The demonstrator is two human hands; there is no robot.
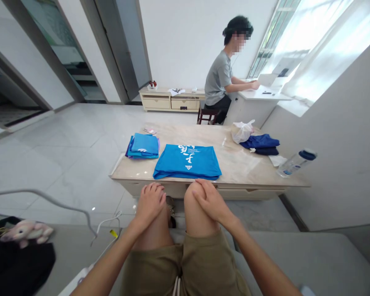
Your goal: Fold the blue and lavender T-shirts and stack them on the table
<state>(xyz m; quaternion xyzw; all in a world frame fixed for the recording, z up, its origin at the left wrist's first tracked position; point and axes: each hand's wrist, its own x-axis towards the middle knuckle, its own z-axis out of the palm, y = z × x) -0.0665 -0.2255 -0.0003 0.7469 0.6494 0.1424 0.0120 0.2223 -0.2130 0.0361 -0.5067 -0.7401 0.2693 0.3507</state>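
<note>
My left hand rests on my left knee, its fingers laid over the kneecap and holding nothing. On my other knee lies my right hand, flat with the thumb apart. Just beyond my knees a blue T-shirt with white lettering is spread in a folded rectangle near the table's front edge; neither hand touches it. To its left sits a stack of folded clothes, with a blue one on top and purple showing beneath.
The low marble-topped table carries a white plastic bag, dark blue clothes and a water bottle at right. A person sits at a white desk beyond. A plush toy and cable are left.
</note>
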